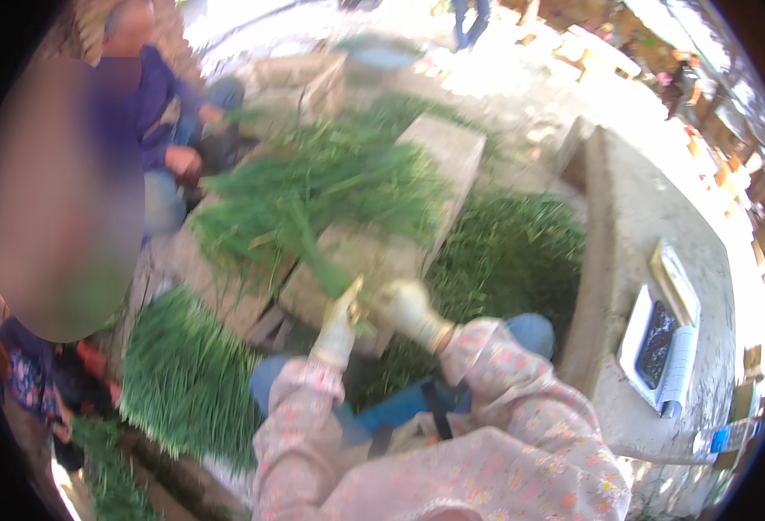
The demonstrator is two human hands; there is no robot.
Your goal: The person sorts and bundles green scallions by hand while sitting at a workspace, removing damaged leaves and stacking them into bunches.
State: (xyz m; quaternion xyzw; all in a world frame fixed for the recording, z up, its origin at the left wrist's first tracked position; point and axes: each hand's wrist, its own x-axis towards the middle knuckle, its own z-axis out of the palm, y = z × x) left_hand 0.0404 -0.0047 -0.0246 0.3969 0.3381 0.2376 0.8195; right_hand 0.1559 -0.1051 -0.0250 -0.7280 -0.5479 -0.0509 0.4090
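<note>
My left hand (pixel 341 320), in a pale glove, is closed around a small bunch of long green stalks (pixel 320 264) whose leafy part points up and away. Close to its right, my right hand (pixel 411 309), gloved too, is blurred by motion; whether its fingers hold anything cannot be made out. Beyond both hands a large loose heap of green stalks (pixel 330 176) covers much of the boards. Left of my left arm lies a neat, dense pile of stalks (pixel 187 378), arranged side by side.
A wooden board (pixel 451 146) slants under the heap. Cut greens (pixel 506 254) fill the ground at right, beside a concrete slab (pixel 669 215) bearing an open box (pixel 639 352) and a plastic bottle (pixel 724 439). A person (pixel 154 104) in purple sits at upper left; another person is partly visible at lower left.
</note>
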